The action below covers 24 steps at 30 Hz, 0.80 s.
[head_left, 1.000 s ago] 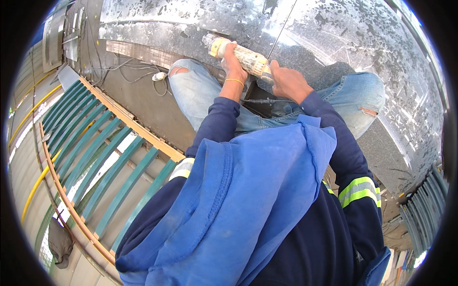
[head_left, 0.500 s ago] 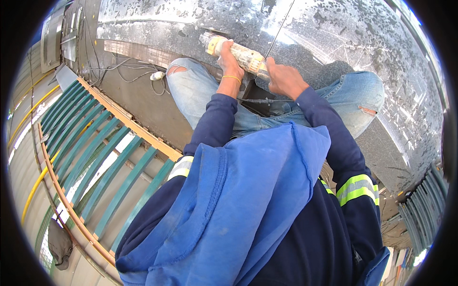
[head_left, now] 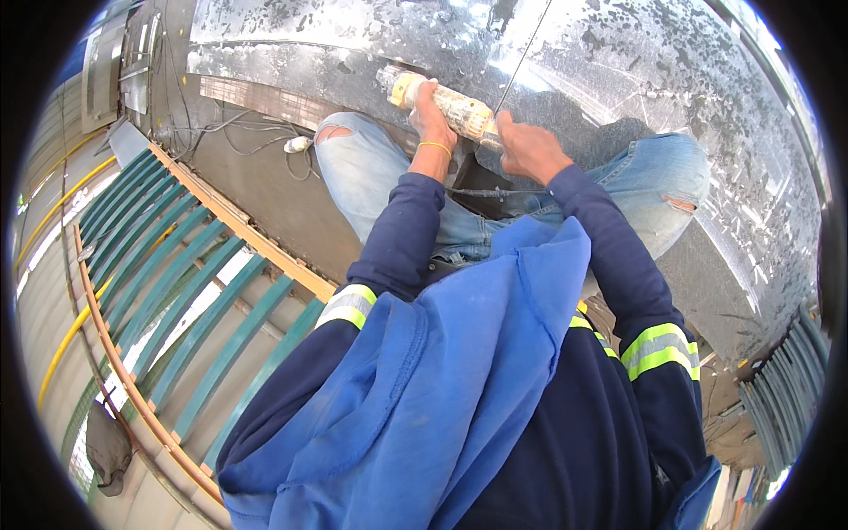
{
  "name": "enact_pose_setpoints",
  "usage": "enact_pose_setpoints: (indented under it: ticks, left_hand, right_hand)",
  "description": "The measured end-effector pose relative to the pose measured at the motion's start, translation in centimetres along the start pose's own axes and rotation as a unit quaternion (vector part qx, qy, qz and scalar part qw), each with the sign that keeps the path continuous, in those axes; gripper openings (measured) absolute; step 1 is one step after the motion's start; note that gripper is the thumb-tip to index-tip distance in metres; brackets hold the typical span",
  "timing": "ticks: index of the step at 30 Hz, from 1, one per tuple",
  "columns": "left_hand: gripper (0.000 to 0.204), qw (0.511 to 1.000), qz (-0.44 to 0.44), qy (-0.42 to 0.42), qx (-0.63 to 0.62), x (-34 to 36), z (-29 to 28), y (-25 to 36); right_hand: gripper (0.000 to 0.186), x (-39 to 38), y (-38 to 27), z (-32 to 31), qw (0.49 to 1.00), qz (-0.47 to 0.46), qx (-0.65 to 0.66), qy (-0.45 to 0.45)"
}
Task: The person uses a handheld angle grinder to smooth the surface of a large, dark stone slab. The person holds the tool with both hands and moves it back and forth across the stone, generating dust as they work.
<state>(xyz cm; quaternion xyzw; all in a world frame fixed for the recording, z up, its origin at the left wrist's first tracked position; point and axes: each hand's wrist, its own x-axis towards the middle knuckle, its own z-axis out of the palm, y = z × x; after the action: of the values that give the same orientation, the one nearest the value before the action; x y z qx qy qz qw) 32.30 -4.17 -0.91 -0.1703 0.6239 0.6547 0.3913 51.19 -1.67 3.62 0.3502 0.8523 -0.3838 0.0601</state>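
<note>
A dusty, pale yellow angle grinder [head_left: 463, 111] lies slantwise over the near edge of a scuffed grey metal sheet [head_left: 309, 69]. My left hand [head_left: 430, 120] is wrapped round its body close to the head end. At the rear end, my right hand [head_left: 530, 147] grips the grinder's tail. The grinder's head points to the upper left, low over the sheet; its disc is mostly hidden, and whether it touches the metal I cannot tell. Both hands are between my bent knees in torn jeans [head_left: 658, 177].
To the left stands a wooden frame with green slats [head_left: 190, 265]. Loose cables and a white plug [head_left: 298, 144] lie on the floor beside my left knee. Stacked grey slats [head_left: 777, 397] are at the right. A blue cloth [head_left: 424, 353] hangs over my chest.
The whole view has shifted slightly, and the hanging blue cloth has swung a little to the left. Both hands keep their grip on the grinder, which stays near the same spot on the sheet.
</note>
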Motion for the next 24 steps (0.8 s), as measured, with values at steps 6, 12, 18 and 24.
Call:
enact_pose_setpoints:
  ticks: [6, 12, 18, 24]
  left_hand:
    - [0.041, 0.998, 0.055, -0.001, -0.034, 0.3, 0.0, -0.2]
    - [0.031, 0.988, 0.141, -0.031, -0.055, -3.4, 0.2, 5.0]
    - [0.034, 0.979, 0.15, -0.103, -0.095, -2.2, 0.1, 9.7]
    - [0.034, 0.987, 0.085, -0.106, -0.08, -2.1, -1.4, 10.1]
  right_hand:
    - [0.033, -0.5, -0.2, 0.0, 0.999, -0.027, -0.022, 0.025]
    - [0.032, -0.8, -3.6, -1.2, 0.993, -0.07, -0.014, 0.097]
    - [0.033, 1.6, -7.2, -1.6, 0.985, -0.073, -0.035, 0.152]
    - [0.027, 0.9, -10.1, -1.0, 0.987, -0.02, -0.047, 0.152]
